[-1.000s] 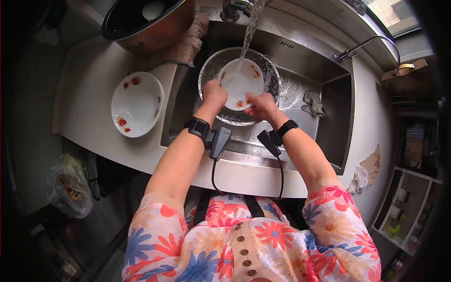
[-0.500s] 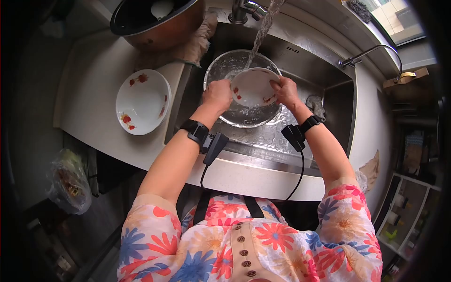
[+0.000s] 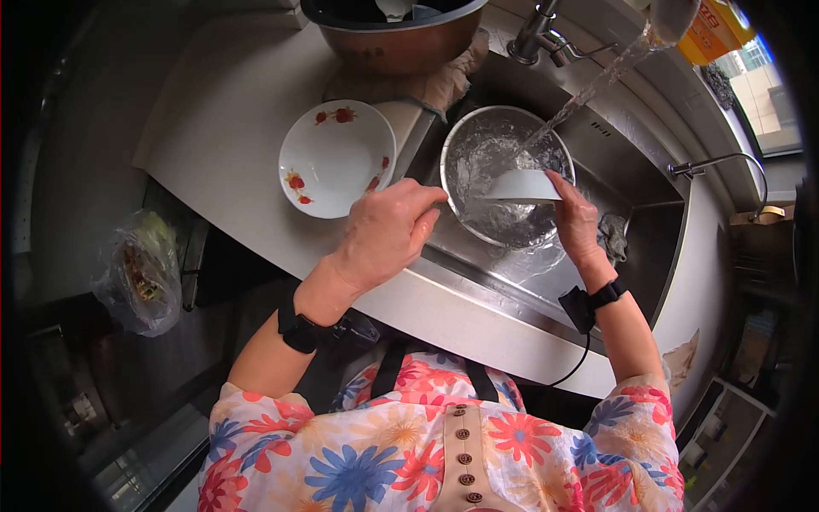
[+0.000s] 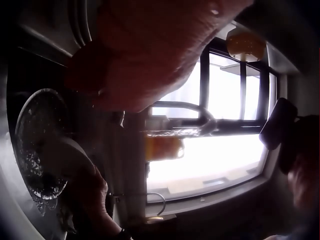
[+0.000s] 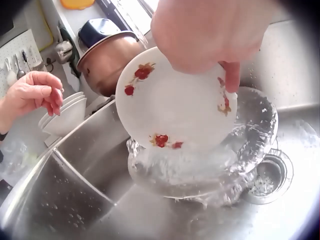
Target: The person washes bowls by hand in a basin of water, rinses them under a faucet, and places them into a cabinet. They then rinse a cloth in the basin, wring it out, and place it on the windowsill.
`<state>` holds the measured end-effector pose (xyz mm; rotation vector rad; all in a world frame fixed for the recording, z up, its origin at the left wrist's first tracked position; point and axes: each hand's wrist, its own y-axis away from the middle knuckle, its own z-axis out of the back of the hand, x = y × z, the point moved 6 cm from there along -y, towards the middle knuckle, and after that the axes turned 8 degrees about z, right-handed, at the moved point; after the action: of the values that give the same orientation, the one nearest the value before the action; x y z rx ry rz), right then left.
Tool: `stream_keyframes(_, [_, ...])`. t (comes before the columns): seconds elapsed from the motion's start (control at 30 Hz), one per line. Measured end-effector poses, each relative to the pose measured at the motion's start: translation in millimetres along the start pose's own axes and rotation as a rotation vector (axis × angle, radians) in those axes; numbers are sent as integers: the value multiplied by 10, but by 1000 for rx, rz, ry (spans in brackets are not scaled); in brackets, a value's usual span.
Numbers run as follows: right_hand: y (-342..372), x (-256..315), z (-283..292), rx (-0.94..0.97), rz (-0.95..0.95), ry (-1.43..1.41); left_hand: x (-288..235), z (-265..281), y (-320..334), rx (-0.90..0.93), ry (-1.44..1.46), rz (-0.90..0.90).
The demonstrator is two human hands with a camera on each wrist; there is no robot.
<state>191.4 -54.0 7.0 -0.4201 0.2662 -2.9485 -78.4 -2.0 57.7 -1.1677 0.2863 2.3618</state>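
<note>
In the head view my right hand (image 3: 576, 224) pinches the rim of a white bowl (image 3: 522, 185), tilted on edge above a round metal basin (image 3: 456, 200) of water. In the right wrist view, red flowers show on this bowl (image 5: 175, 105), and splashing water covers its lower part. My left hand (image 3: 384, 235) holds nothing, its fingers loosely bent, between the basin and a stack of flowered white bowls (image 3: 337, 162) on the counter. The right wrist view shows the left hand (image 5: 37, 95) beside that stack (image 5: 67, 112).
Water runs from the faucet (image 3: 537, 38) into the basin, which stands in a steel sink (image 3: 648, 171). A copper-coloured pot (image 3: 397, 43) rests on a cloth behind the bowl stack. A grey rag (image 3: 612, 237) lies in the sink, and a thin curved tap (image 3: 725, 162) stands at its right.
My left hand has let go of the bowl and moved left toward the stack. The right hand keeps the bowl, now tilted more steeply over the basin. The head view has turned left.
</note>
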Motion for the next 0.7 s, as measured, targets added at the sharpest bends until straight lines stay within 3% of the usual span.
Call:
stream_keyframes(0.1, [-114, 287, 239, -82, 66, -10, 229, 559, 224, -345, 59, -6])
stream_keyframes(0.2, [-214, 492, 377, -189, 29, -102, 718, 951, 377, -523, 80, 158])
stream_keyframes(0.27, [-290, 553, 267, -166, -355, -694, 1135, 984, 442, -581, 12, 360])
stream_keyframes(0.3, [-397, 654, 248, -111, -394, -814, 1173, 954, 433, -585, 12, 364])
stream_keyframes(0.33, [-524, 789, 289, -107, -390, -815, 1303, 862, 424, -521, 277, 494])
stream_keyframes(0.37, [-644, 957, 269, -57, -419, -987, 1410, 744, 413, -445, 543, 616])
stream_keyframes(0.4, [-748, 1110, 210, -5, -446, -1158, 1430, 718, 393, -447, 544, 617])
stream_keyframes(0.47, [-942, 1330, 70, 104, -443, -1152, 1449, 586, 327, -313, 743, 574])
stream_keyframes(0.53, [-1077, 1497, -161, 275, -384, -1169, 1455, 585, 325, -278, 696, 564])
stream_keyframes(0.63, [-1174, 1583, -284, 347, -384, -1164, 1403, 560, 311, -222, 819, 666])
stream_keyframes(0.7, [-1225, 1616, -276, 431, -327, -958, 1325, 550, 261, -192, 813, 614])
